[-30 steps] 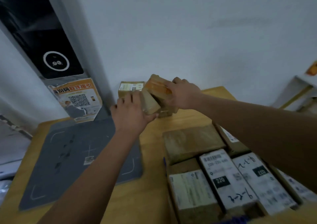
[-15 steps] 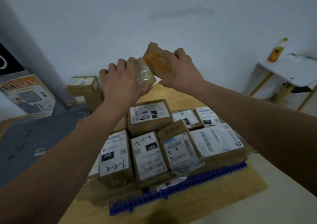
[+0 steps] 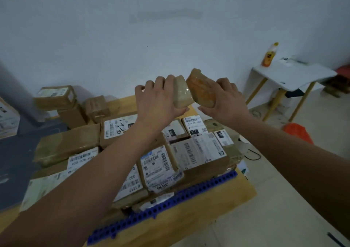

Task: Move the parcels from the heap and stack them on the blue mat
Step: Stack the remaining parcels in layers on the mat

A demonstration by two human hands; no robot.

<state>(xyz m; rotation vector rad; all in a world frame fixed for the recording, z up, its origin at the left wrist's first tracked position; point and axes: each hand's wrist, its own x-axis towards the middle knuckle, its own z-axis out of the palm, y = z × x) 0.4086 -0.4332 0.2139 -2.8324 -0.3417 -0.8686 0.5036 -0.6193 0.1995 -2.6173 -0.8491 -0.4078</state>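
Tabletop stack (image 3: 198, 152) below — left hand (image 3: 157, 103) and right hand (image 3: 226, 101) grip parcels (image 3: 181, 95)

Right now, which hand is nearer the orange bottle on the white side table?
Right. The right hand, gripping an orange-taped parcel, is left of and below the bottle; the left hand, holding a pale parcel, lies farther left.

Above the desk (image 3: 217, 207), the left grip (image 3: 157, 103) holds a pale taped parcel (image 3: 182, 93) and the right grip (image 3: 227, 101) holds an orange-tinted parcel (image 3: 200, 87); the two parcels touch along one edge. Below them, labelled parcels (image 3: 198, 152) lie packed side by side on the blue mat (image 3: 189, 194). A few brown parcels (image 3: 55, 97) sit heaped at the far left by the wall.
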